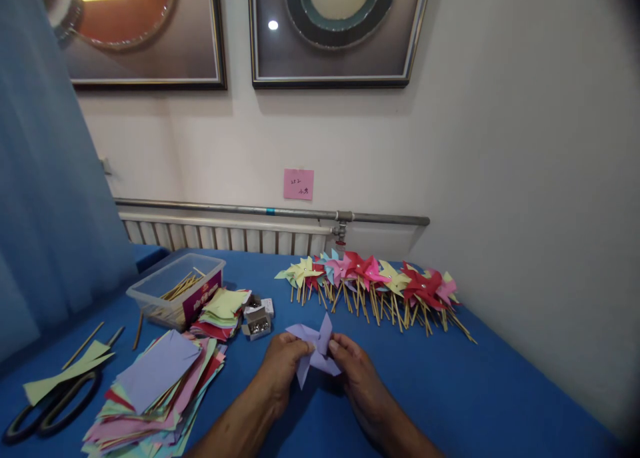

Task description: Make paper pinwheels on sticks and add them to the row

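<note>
A lilac paper pinwheel (320, 359) is held between my two hands above the blue tablecloth, its blades folded in toward the middle. My left hand (284, 365) grips it from the left, the thumb pressing near its centre. From the right, my right hand (353, 365) pinches a blade between thumb and fingers. No stick shows on this pinwheel. Just beyond my left hand stands a small open box of shiny metal pins (259, 326), with another small box (260, 305) behind it.
Finished pinwheels (370, 278) on sticks lie in a row at the back right. To the left are a plastic tub (165, 288) of sticks, stacked coloured paper squares (155, 378), a smaller paper pile (220, 311), and black-handled scissors (70, 401) under green paper. A radiator (225, 235) stands behind.
</note>
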A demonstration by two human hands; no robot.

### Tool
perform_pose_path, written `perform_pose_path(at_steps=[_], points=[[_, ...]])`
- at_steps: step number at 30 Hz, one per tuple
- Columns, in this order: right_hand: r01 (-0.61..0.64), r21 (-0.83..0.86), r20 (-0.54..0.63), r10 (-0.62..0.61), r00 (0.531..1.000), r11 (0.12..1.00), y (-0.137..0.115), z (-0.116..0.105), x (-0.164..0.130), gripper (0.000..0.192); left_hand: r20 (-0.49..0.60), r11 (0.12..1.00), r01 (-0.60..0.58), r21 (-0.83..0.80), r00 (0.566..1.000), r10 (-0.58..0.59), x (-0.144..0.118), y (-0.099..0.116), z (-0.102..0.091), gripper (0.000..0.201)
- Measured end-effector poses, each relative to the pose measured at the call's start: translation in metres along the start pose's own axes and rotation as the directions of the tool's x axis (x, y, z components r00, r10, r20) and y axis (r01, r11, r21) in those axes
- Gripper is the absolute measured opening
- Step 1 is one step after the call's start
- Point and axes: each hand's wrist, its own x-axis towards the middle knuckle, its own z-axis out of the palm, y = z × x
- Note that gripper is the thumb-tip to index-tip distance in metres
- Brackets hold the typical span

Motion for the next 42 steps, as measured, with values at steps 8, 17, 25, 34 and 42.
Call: perform_pose_path(at_steps=[8, 17, 25, 34, 42], points=[[0.076, 0.026, 0.018, -0.077, 0.997, 0.997, 0.016, -0.005, 0.007, 0.045, -0.161, 0.985, -0.046, 0.169, 0.984, 0.073, 0.013, -0.015, -0.004, 0.019], [0.066, -0.116, -0.002, -0.066, 0.998, 0.991, 0.018, -0.014, 0.015, 0.050, -0.118, 0.990, -0.027, 0.141, 0.992, 0.044, 0.010, -0.014, -0.001, 0.018], [0.024, -0.036, -0.165, -0.029, 0.986, 0.999, -0.003, -0.009, 0.006, 0.055, 0.035, 0.991, 0.040, -0.129, 0.999, -0.035, 0.004, -0.001, -0.002, 0.016], [0.064, -0.204, -0.169, -0.099, 0.981, 0.977, 0.004, -0.011, 0.009, 0.059, 0.029, 0.996, 0.008, -0.090, 1.000, -0.005, 0.005, -0.004, -0.004, 0.015], [0.102, -0.166, 0.005, -0.103, 0.995, 0.981, 0.004, -0.008, 0.008, 0.054, -0.070, 0.980, -0.079, 0.184, 0.993, 0.093, 0.013, -0.013, -0.004, 0.018]])
